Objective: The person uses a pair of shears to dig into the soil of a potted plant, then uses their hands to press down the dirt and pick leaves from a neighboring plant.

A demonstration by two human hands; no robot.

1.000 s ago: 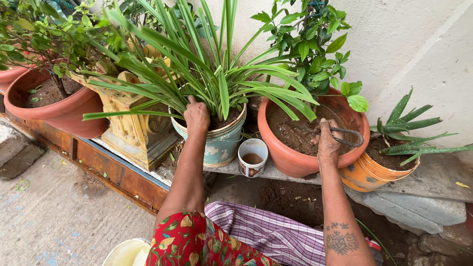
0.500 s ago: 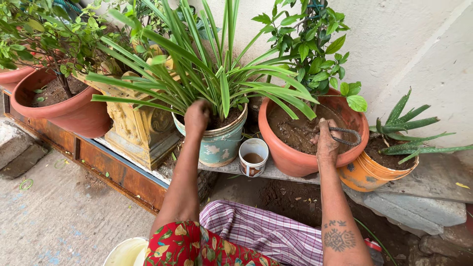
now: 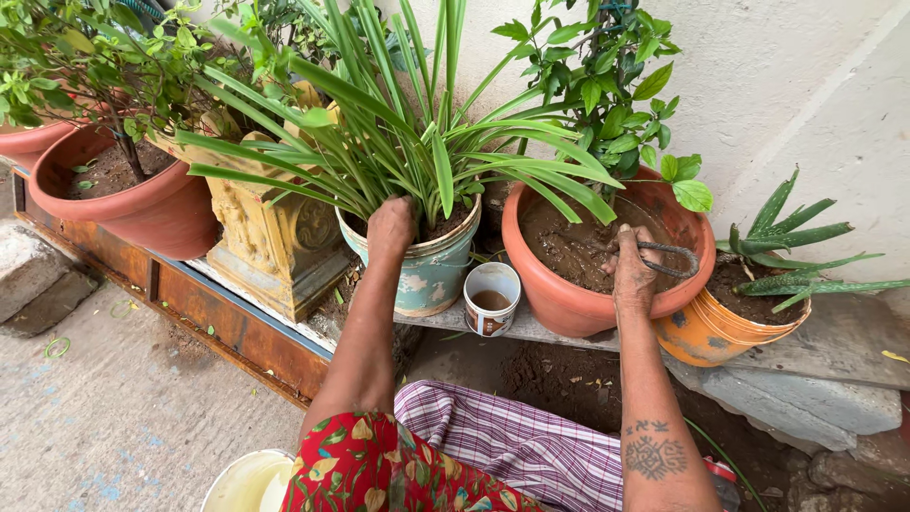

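Our left hand (image 3: pixel 391 226) has shifted from the long leaves to the rim of the pale bucket (image 3: pixel 431 270), fingers curled on it, while our right hand (image 3: pixel 632 270) stays clenched around the metal tool (image 3: pixel 668 258) in the clay pot (image 3: pixel 578 303).

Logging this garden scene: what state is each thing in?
Left hand: closed on the pale bucket pot's rim.
Right hand: gripping a bent metal tool.
Terracotta pot: upright, soil wet.
Small cup: upright, brown liquid inside.
Orange pot: upright.
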